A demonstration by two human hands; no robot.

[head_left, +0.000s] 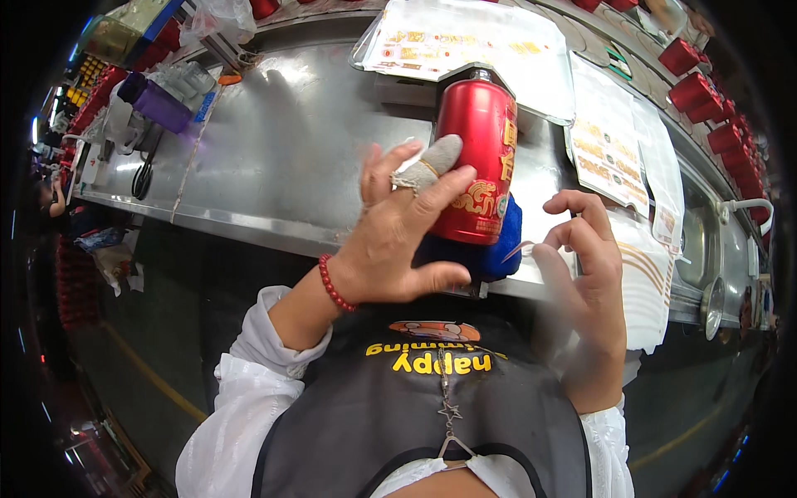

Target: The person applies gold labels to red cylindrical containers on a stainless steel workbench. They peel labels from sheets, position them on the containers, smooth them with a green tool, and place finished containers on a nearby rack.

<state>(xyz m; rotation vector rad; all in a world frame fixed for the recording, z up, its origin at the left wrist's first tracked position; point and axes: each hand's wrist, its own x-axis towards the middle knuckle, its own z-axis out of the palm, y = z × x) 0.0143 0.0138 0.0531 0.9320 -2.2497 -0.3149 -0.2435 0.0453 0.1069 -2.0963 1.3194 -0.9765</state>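
A red bottle (477, 124) with gold markings and a dark cap leans at the counter's near edge, its near end on a blue cloth (506, 241). My left hand (394, 220) is at its left side, fingers spread and fingertips touching the bottle. A grey cloth cover (432, 162) wraps one of its fingers, and a red bead bracelet (328, 282) circles the wrist. To the right of the bottle, my right hand (589, 257) is partly blurred, its fingers curled. A thin pale strip (519, 249) shows at its thumb tip, seemingly pinched there.
Stacked white printed sheets (473, 41) lie beyond the bottle, and more printed sheets (606, 137) are at right. A purple bottle (154, 101) and black scissors (145, 170) sit at left. Red containers (697, 95) line the far right. The metal counter (274, 141) spans the view.
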